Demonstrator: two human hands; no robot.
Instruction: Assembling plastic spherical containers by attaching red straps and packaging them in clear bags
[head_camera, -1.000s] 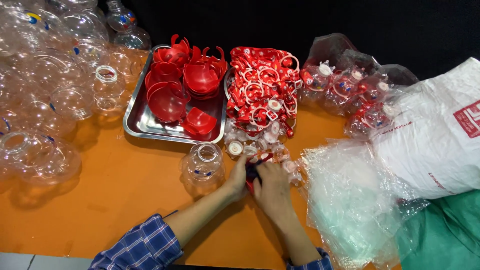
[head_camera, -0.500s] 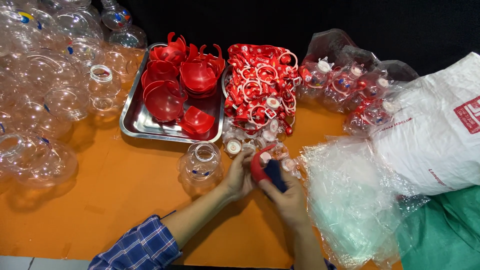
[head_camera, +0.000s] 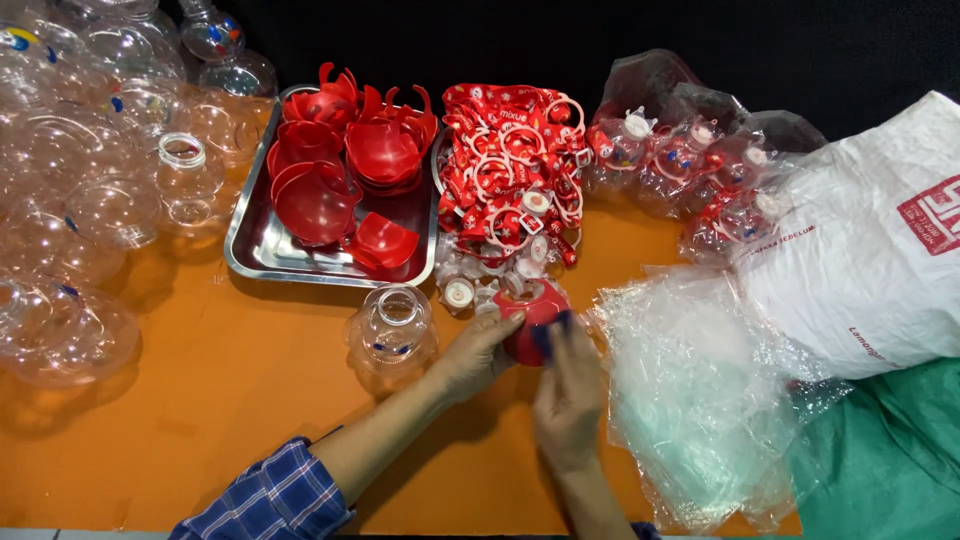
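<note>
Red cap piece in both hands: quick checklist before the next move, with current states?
1. Red cap piece held by both hands: ok, left hand cups it, right hand grips from below.
2. Small dark blue part seated on the cap: cannot tell, the fingers hide the joint.
3. Clear round bottle upright, mouth open, beside the left hand: ok.
4. Metal tray stocked with red shells: ok.
5. Pile of red straps within reach above the hands: ok.
6. Loose plastic bags clear of the right hand: not ok, they lie right beside it.
</note>
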